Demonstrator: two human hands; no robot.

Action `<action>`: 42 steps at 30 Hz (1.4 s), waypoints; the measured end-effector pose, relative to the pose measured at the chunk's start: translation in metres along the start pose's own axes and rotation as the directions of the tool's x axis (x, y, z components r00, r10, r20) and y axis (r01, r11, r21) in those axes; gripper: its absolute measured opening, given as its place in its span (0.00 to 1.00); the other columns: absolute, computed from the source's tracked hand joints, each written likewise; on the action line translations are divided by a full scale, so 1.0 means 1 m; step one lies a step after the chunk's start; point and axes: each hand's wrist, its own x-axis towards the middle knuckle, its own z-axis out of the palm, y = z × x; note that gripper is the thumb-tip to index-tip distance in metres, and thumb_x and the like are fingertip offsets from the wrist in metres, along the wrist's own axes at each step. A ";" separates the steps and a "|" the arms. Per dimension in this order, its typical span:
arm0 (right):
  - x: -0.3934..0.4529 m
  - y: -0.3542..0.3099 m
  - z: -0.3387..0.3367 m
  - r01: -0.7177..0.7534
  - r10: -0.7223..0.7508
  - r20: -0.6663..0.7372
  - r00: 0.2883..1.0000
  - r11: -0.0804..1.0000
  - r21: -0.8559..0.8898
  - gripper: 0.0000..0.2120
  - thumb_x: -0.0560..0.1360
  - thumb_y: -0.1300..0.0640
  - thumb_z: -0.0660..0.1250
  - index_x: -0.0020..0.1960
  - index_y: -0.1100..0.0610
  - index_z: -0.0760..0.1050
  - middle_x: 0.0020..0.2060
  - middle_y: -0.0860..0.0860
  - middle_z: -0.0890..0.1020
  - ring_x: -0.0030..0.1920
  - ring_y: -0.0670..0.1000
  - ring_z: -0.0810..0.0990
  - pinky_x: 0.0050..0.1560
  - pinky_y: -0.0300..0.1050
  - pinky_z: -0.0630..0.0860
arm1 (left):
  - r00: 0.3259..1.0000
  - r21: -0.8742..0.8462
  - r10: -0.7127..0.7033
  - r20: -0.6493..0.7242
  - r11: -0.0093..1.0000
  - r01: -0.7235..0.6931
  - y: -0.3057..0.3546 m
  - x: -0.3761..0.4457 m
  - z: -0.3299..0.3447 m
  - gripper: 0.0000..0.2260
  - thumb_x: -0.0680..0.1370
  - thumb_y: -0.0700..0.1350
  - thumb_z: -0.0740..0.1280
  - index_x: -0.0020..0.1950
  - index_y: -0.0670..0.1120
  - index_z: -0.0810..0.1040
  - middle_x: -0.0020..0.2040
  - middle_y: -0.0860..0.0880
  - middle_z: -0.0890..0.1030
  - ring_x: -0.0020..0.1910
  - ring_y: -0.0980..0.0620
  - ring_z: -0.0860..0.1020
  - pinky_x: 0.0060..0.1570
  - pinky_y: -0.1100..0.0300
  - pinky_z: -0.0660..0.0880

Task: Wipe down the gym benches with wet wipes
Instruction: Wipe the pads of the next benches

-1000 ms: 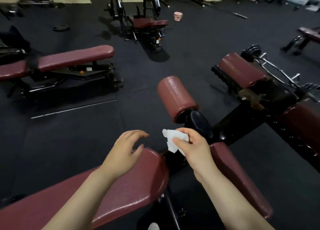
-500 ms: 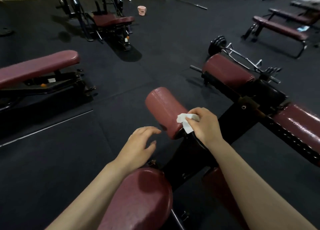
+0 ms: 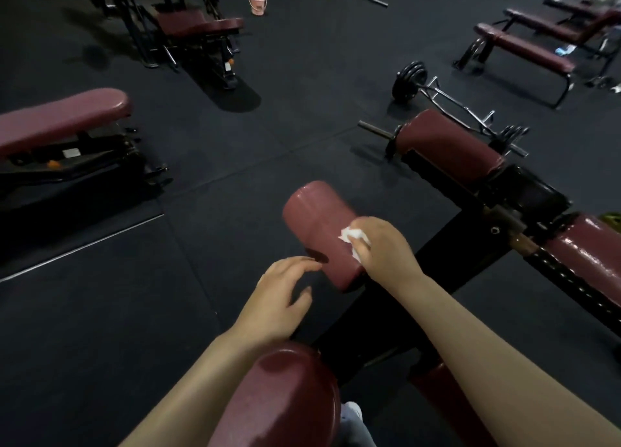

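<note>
- On the near end of the maroon roller pad (image 3: 319, 224), the right hand (image 3: 386, 248) presses a crumpled white wet wipe (image 3: 353, 240) against the vinyl.
- The wipe sits under the curled fingers (image 3: 364, 224) of that hand, bunched between fingertips and pad; only its white edge shows on the hand's left side, the rest is hidden beneath the palm.
- Those fingers are bent and drawn together around the wipe, gripping it while pushing down on the roller's upper right flank.
- The left hand (image 3: 279, 298) hangs just beside the roller's near lower end, empty, fingers loosely spread and slightly bent, thumb set apart; the fingertips reach close to the pad, but whether they touch it cannot be told.
- Closest to the camera, between the two forearms, lies the rounded end of the bench pad (image 3: 285, 399), maroon with a glossy damp-looking patch near its tip.
- A black frame (image 3: 396, 319) runs from that pad up to the roller and across to a second roller pad (image 3: 447, 144) on the right.
- Farther off on the black rubber floor (image 3: 100, 312) stand other maroon benches, one at left (image 3: 60, 117) and a flat one at upper right (image 3: 524, 48); a barbell with plates (image 3: 410, 82) lies near the second roller, and a pink bucket (image 3: 258, 4) stands well away at the top.
</note>
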 end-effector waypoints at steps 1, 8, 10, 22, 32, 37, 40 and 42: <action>0.021 -0.005 0.005 0.020 -0.020 0.017 1.000 1.000 -0.014 0.10 0.75 0.60 0.60 0.35 0.54 0.73 0.36 0.49 0.80 0.39 0.51 0.77 0.43 0.52 0.75 | 1.000 0.000 -0.006 -0.003 1.000 0.006 -0.001 0.003 0.000 0.18 0.77 0.46 0.61 0.67 0.57 0.74 0.65 0.64 0.70 0.68 0.65 0.63 0.72 0.54 0.63; 0.137 -0.041 0.033 0.068 -0.064 0.095 0.993 0.997 -0.038 0.07 0.77 0.61 0.61 0.51 0.61 0.76 0.50 0.56 0.79 0.50 0.57 0.77 0.50 0.52 0.74 | 1.000 0.048 -0.009 -0.020 0.999 0.010 -0.006 0.031 0.003 0.20 0.79 0.43 0.64 0.70 0.57 0.71 0.69 0.62 0.69 0.72 0.63 0.62 0.72 0.50 0.63; 0.114 -0.021 0.026 0.101 -0.097 0.067 0.993 0.994 -0.049 0.08 0.77 0.61 0.61 0.52 0.62 0.76 0.50 0.57 0.79 0.51 0.58 0.77 0.51 0.52 0.73 | 1.000 0.091 -0.011 -0.021 0.996 0.013 -0.003 0.042 0.004 0.25 0.77 0.43 0.63 0.73 0.56 0.68 0.73 0.61 0.65 0.74 0.61 0.59 0.75 0.52 0.59; 0.105 -0.006 0.023 0.114 -0.117 0.042 0.992 0.991 0.072 0.08 0.76 0.60 0.60 0.48 0.61 0.77 0.46 0.57 0.81 0.49 0.59 0.77 0.49 0.50 0.72 | 0.999 0.463 0.026 -0.029 0.886 -0.009 0.003 0.065 0.015 0.34 0.72 0.46 0.53 0.80 0.53 0.56 0.79 0.58 0.53 0.79 0.54 0.48 0.76 0.54 0.42; -0.021 0.027 -0.010 0.304 -0.293 0.145 0.945 0.951 -0.061 0.14 0.73 0.60 0.56 0.53 0.52 0.76 0.44 0.47 0.79 0.42 0.51 0.75 0.46 0.49 0.74 | 0.994 0.393 -0.096 -0.048 0.913 0.107 -0.009 0.040 0.027 0.37 0.68 0.46 0.51 0.79 0.51 0.57 0.79 0.56 0.56 0.78 0.56 0.52 0.76 0.56 0.47; 0.042 0.012 0.012 0.290 -0.280 0.110 0.954 0.953 -0.088 0.10 0.74 0.58 0.56 0.46 0.58 0.76 0.41 0.54 0.79 0.42 0.58 0.75 0.46 0.51 0.70 | 0.989 0.344 -0.098 -0.112 0.930 0.131 -0.003 0.047 0.022 0.38 0.69 0.44 0.62 0.79 0.52 0.57 0.79 0.58 0.55 0.78 0.58 0.50 0.76 0.57 0.46; 0.127 -0.022 0.036 0.165 -0.161 0.074 0.984 0.985 -0.056 0.06 0.75 0.61 0.61 0.47 0.60 0.76 0.45 0.57 0.80 0.48 0.59 0.77 0.47 0.48 0.70 | 0.992 0.387 -0.058 -0.108 0.917 0.096 0.001 0.057 0.023 0.42 0.68 0.39 0.63 0.81 0.51 0.51 0.80 0.56 0.49 0.79 0.58 0.45 0.77 0.56 0.44; 0.140 -0.029 0.036 0.142 -0.136 0.102 0.985 0.989 -0.049 0.08 0.76 0.60 0.61 0.52 0.60 0.76 0.49 0.57 0.80 0.52 0.58 0.77 0.50 0.48 0.72 | 0.995 0.414 -0.049 -0.085 0.907 0.080 -0.002 0.059 0.027 0.43 0.70 0.37 0.64 0.81 0.51 0.48 0.81 0.56 0.48 0.79 0.57 0.44 0.77 0.55 0.43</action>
